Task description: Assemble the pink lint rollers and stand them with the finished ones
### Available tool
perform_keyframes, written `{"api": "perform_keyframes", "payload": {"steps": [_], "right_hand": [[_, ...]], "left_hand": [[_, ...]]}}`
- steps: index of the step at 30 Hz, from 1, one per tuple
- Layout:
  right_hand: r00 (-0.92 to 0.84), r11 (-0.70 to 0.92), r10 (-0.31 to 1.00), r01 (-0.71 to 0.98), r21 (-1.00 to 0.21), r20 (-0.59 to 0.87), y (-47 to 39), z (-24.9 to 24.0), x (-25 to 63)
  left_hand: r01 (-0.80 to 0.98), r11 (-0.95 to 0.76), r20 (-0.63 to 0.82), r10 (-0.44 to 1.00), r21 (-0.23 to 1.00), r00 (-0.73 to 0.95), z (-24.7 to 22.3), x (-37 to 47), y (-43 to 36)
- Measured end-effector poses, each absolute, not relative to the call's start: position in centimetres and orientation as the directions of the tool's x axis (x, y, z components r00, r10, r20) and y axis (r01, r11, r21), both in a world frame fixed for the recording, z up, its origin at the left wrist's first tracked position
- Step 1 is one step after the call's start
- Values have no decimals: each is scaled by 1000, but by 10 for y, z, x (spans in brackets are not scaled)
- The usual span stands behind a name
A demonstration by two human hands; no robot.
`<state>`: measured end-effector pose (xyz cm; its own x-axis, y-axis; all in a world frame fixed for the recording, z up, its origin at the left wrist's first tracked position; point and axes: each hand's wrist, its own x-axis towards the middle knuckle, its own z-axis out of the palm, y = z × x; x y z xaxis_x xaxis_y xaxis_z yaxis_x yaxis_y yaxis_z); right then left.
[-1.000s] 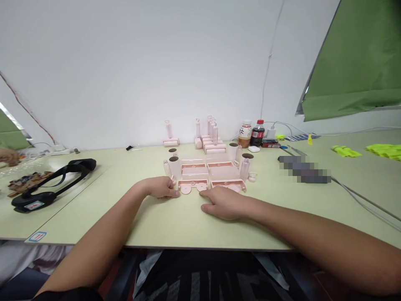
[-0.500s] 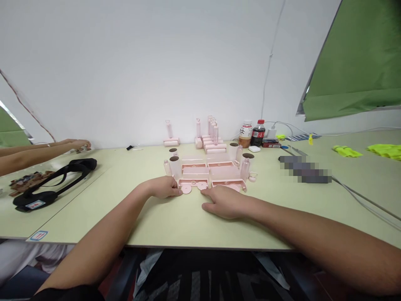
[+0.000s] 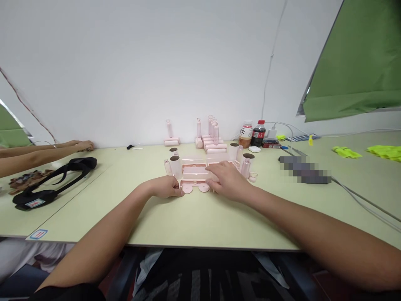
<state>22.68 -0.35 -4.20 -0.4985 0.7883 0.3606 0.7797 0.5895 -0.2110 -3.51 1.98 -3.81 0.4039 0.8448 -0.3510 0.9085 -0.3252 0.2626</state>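
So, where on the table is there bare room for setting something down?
Bare: between the black headset and your left hand; between the front pink cases and the near table edge; between the rightmost pink part and the pixelated object. Crowded: the middle, around your right hand, and the back, near the cola bottle.

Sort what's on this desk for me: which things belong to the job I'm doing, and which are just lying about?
Likely part of the job:
- open pink case between your left hand and right hand
- upright white rolls
- clear pink handles

Probably just lying about:
- black headset-like strap
- cola bottle
- white-capped bottle
- yellow-green cloth
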Motion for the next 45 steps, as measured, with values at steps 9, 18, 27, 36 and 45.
{"api": "perform_keyframes", "payload": {"steps": [9, 18, 27, 36, 45], "right_hand": [[-550, 600, 793, 780, -178, 262, 9, -55, 230], [-582, 615, 788, 756, -224, 200, 11, -58, 228], [-543, 575, 818, 778, -252, 191, 12, -57, 233], [-569, 602, 798, 770, -212, 196, 12, -57, 237], [-569, 598, 801, 768, -228, 185, 12, -57, 238]], "left_hand": [[915, -316, -355, 849, 251, 391, -38, -33, 19], [915, -315, -353, 850, 254, 391, -36, -33, 17], [913, -325, -353, 847, 248, 397, -34, -32, 16], [903, -330, -343, 844, 273, 413, -38, -34, 19], [899, -331, -345, 839, 288, 420, -40, -36, 20]]}}
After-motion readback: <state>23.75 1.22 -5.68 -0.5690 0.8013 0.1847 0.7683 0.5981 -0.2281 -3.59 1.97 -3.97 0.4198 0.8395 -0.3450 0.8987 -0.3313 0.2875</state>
